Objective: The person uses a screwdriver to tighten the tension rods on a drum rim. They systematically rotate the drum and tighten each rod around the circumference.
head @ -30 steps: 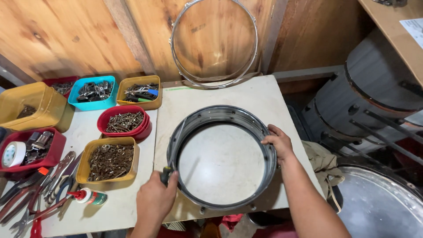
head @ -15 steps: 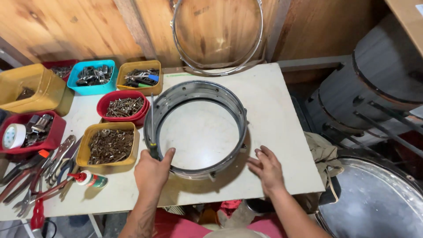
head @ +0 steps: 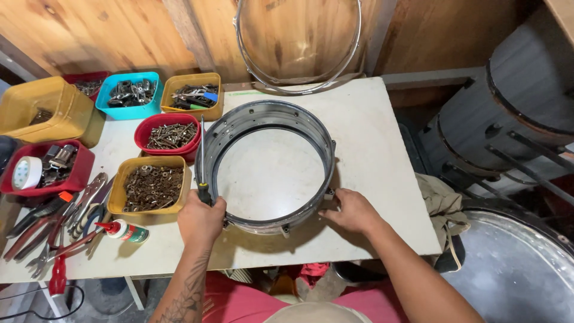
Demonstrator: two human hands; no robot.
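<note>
Drum shell (head: 270, 170) flat on bench (head: 371, 149), between both hands: left hand (head: 200, 218) clamped on upright-pointing screwdriver (head: 202, 161) at near-left rim, right hand (head: 353, 212) spread open against near-right rim.

The white table (head: 371, 149) has a metal drum shell (head: 272, 164), 7 plastic parts bins (head: 152, 185), pliers (head: 42, 224) and a small glue bottle (head: 125, 231) sitting on it.

Drum repair workshop. Evidence: plank walls; white bench (head: 382, 155) w/ snare shell (head: 270, 117); metal hoop (head: 299, 78) vs wall; bins of screws (head: 153, 188) & hardware (head: 130, 93); pliers (head: 36, 224), tape roll (head: 26, 173), oil bottle (head: 127, 231); big drums (head: 508, 113) at right.
</note>
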